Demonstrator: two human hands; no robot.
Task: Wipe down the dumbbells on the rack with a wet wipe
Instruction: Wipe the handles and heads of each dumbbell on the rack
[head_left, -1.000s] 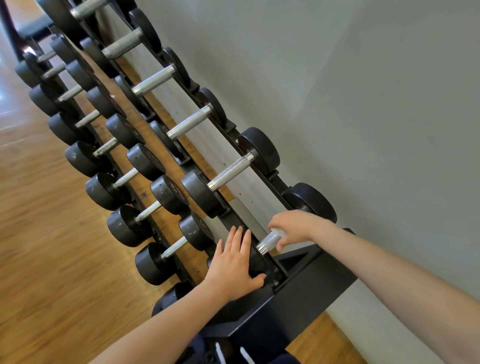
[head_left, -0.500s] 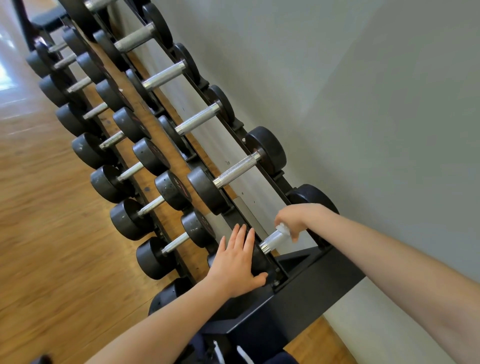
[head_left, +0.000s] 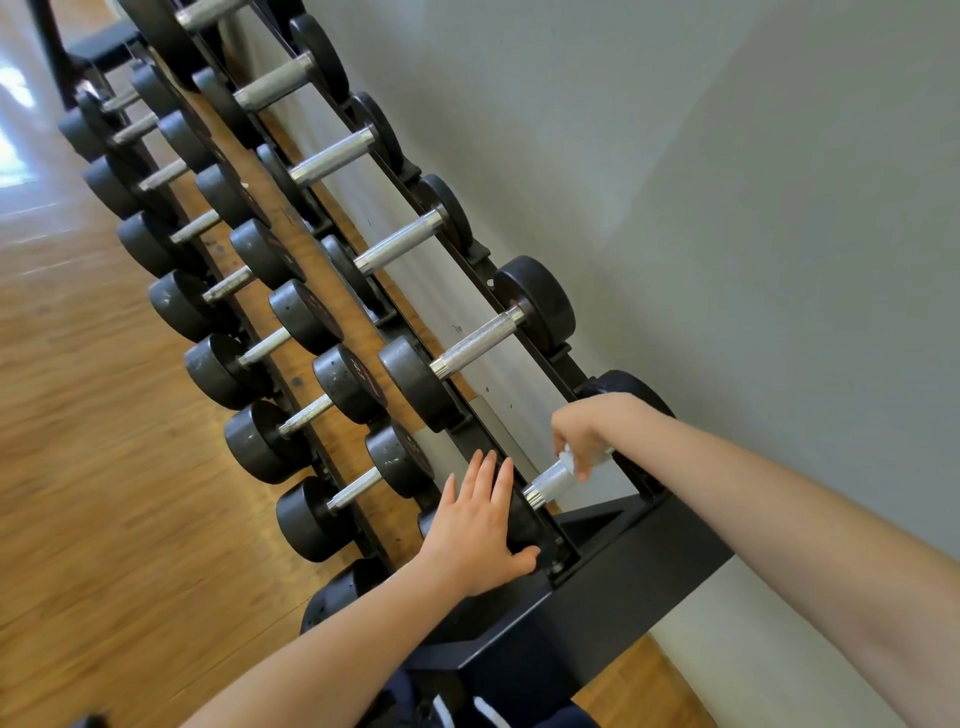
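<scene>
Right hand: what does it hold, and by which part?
The right hand grips a white wet wipe wrapped around the nearest dumbbell's handle, toward its far end.

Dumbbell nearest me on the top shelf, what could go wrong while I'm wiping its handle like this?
1. Your left hand lies flat on the near weight head; if the dumbbell rolls, fingers could get pinched against the rack.
2. The wipe under your right hand might snag on the rough metal handle and tear.
</scene>
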